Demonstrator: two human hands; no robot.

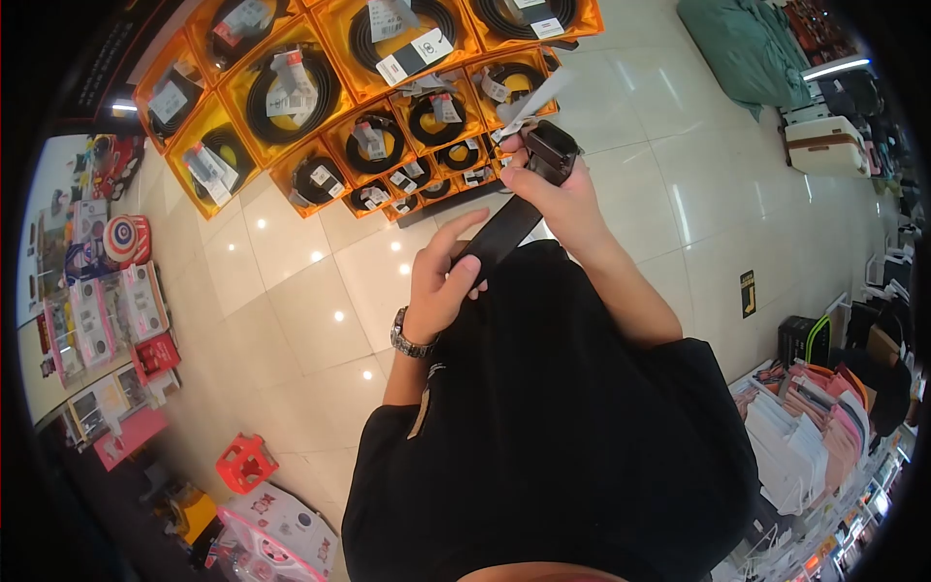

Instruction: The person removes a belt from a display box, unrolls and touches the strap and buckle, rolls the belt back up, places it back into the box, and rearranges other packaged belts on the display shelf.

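A black belt [502, 236] stretches slantwise between my two hands, in front of my black shirt. My left hand [444, 276], with a metal watch on its wrist, pinches the strap between thumb and fingers at the lower end. At the upper end my right hand [562, 194] grips the belt just below its dark buckle [553, 150]. White paper tags [538, 100] stick out beside the buckle. Beyond my hands stands a tiered display of orange boxes [233, 97], with coiled black belts [291, 94] and tags in them.
Pale tiled floor [301, 349] surrounds me. Boxed toys [97, 320] line the left side, with a red plastic stool [246, 463] at lower left. Hanging clothes [805, 427] stand at lower right. Luggage [827, 147] and a green cover [732, 48] are at upper right.
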